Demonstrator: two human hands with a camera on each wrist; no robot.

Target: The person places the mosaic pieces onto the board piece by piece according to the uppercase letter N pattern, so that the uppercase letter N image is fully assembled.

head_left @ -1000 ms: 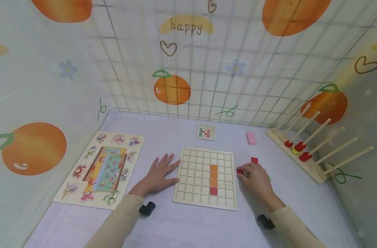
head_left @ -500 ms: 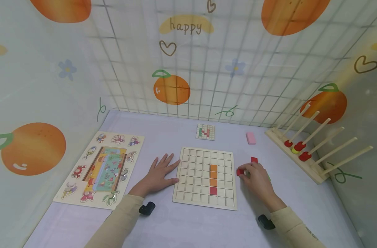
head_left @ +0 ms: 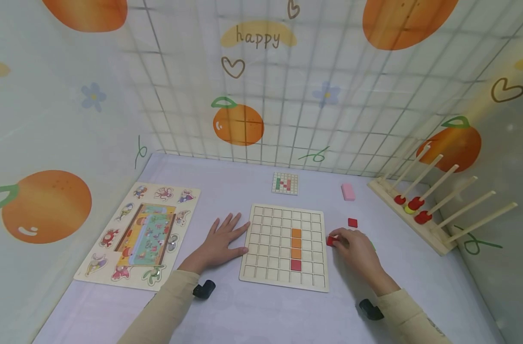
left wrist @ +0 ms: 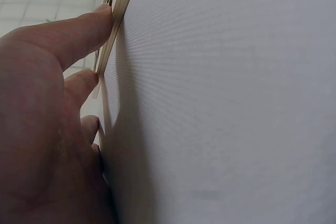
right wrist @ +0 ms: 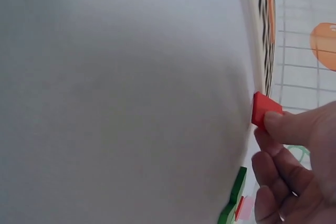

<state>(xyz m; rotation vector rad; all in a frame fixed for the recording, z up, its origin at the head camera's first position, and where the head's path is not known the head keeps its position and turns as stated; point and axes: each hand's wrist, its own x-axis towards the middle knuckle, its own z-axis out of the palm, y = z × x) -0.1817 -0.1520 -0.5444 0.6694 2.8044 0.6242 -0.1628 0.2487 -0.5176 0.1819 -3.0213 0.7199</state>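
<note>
A wooden grid board (head_left: 265,239) lies mid-table, with a column of orange squares (head_left: 296,243) and one red square (head_left: 296,265) below them. My left hand (head_left: 218,244) lies flat with spread fingers, thumb and index touching the board's left edge; the left wrist view shows this hand (left wrist: 52,103) against that edge. Just right of the board, my right hand (head_left: 357,251) pinches a red tile (head_left: 331,241) between thumb and fingers. In the right wrist view the hand (right wrist: 299,156) holds the tile (right wrist: 262,109) tilted. Another red tile (head_left: 352,222) lies behind that hand.
A small pattern card (head_left: 285,183) and a pink block (head_left: 348,192) lie behind the board. At the right stands a wooden peg rack (head_left: 416,217) with beads; at the left lies a picture puzzle (head_left: 102,248). Green pieces (right wrist: 233,198) sit beside the right hand.
My right hand has shifted slightly left and toward me with the red tile, uncovering more of the red tile behind it. The left hand has stayed in place.
</note>
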